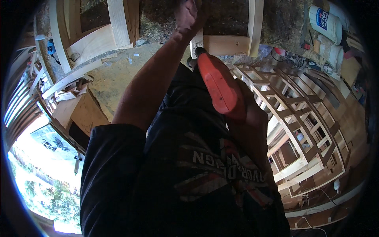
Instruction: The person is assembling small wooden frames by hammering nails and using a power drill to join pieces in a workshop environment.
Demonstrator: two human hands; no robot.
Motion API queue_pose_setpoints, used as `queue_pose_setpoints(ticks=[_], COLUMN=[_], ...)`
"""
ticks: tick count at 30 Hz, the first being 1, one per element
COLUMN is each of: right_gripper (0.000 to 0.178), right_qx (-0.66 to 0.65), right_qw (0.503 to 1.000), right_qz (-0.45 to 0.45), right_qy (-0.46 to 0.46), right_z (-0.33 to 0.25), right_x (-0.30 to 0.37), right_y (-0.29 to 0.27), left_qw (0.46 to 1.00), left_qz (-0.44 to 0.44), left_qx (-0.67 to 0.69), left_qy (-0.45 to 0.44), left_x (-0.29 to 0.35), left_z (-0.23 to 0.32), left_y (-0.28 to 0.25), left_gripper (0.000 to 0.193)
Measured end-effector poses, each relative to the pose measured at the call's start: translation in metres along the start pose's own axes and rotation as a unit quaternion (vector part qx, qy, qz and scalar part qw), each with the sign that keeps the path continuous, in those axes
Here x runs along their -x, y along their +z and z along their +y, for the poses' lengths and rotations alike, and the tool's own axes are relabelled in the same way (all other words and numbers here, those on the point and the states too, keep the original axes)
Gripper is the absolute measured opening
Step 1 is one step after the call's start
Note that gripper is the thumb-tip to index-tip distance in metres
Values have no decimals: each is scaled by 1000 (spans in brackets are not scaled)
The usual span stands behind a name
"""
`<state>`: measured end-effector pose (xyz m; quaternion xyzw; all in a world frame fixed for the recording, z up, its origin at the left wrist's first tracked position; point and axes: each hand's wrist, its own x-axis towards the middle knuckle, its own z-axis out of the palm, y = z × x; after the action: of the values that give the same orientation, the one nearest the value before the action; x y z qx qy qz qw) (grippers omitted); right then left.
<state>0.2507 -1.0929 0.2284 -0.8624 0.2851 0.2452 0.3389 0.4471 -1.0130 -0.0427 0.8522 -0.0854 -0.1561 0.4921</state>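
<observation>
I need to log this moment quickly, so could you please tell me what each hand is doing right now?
Left hand: pressed on the pale wooden piece; its grip cannot be told.
Right hand: closed around the orange power drill.

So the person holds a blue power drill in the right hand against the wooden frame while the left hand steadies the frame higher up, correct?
Not quite: the power drill is orange-red, not blue, as the head view shows. The rest stands: the right hand grips it with its tip at the wooden frame, and the left hand rests on the frame higher up.
</observation>
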Motion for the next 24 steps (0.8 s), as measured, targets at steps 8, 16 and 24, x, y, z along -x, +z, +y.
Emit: queue_pose_setpoints(ticks=[8,16,24], right_gripper=[66,65,72], right_qx=[-36,-54,-62], right_qw=[998,998,989], right_qz=[-40,-39,129], right_qy=[-23,-22,43], right_z=[12,5,73], right_x=[-18,30,98], right_y=[7,-15,-39], left_qw=[993,973,986], left_qz=[27,19,14], left_qx=[101,178,-76], left_qy=[60,143,147], left_x=[3,-5,3], left_z=[3,-20,-25], left_y=[-1,14,-32], left_gripper=[77,76,76])
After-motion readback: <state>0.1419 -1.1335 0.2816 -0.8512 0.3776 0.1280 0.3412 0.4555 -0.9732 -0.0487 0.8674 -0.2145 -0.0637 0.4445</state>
